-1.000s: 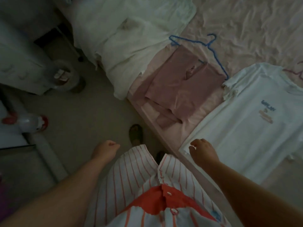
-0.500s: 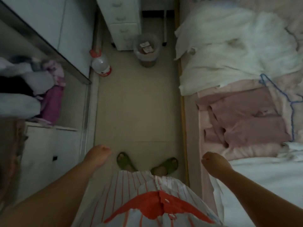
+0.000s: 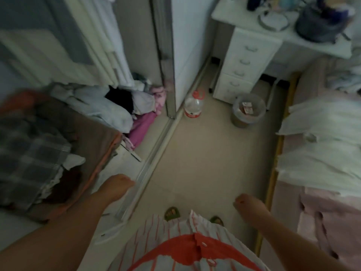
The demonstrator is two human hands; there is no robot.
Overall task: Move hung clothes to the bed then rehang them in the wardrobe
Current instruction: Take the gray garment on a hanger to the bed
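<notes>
The open wardrobe (image 3: 58,55) fills the left side, with pale garments (image 3: 109,42) hanging inside and folded piles below: a plaid cloth (image 3: 29,153) on brown fabric, and white and pink clothes (image 3: 117,110). The bed (image 3: 283,222) runs along the right edge, carrying a white blanket (image 3: 322,145) and a pink garment (image 3: 332,227). My left hand (image 3: 117,187) is curled and holds nothing, close to the wardrobe's floor track. My right hand (image 3: 251,207) is also curled with nothing in it, over the floor beside the bed edge.
A sliding wardrobe door (image 3: 166,61) stands ahead. A water jug with a red cap (image 3: 193,106) and a waste bin (image 3: 248,113) sit on the beige floor (image 3: 205,163). A white drawer desk (image 3: 244,63) with clutter on top stands at the back.
My view has swung left, away from the bed with its laid-out clothes and toward the wardrobe. Both hands stay curled and hold nothing.
</notes>
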